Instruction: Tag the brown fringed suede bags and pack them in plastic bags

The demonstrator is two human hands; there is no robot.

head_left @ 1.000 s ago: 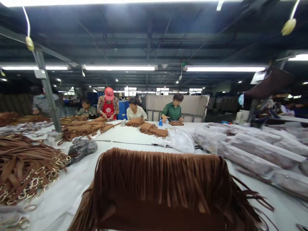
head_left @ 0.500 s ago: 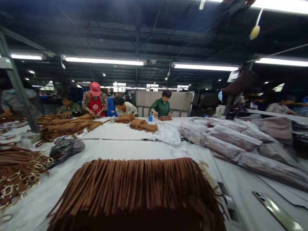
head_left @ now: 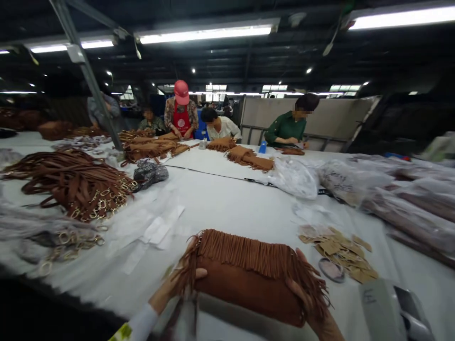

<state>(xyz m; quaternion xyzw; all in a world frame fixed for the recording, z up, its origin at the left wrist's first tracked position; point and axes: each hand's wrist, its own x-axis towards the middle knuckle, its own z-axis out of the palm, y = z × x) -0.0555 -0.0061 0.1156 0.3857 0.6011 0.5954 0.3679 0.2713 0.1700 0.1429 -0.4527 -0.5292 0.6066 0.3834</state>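
Note:
A brown fringed bag [head_left: 245, 284] is held up between my two hands at the near side of the white table [head_left: 213, 199]. Its fringe hangs over the top edge and both ends. My left hand [head_left: 174, 284] grips the left end, thumb on the front face, its other fingers hidden by fringe. At the right end my right hand [head_left: 309, 303] clasps the bag, thumb across the front and fingertips showing behind the top edge.
To the left lie brown straps [head_left: 71, 184] with gold clasps and a black plastic bag [head_left: 151, 174]. Tan tags [head_left: 337, 251] and a grey device [head_left: 384, 308] are at right, wrapped bundles [head_left: 408, 208] beyond. Co-workers [head_left: 181, 113] work across the table.
The fringed bag, earlier large and close to the camera, now appears smaller and lower, with both my hands visible on it. My view has turned left and tilted down.

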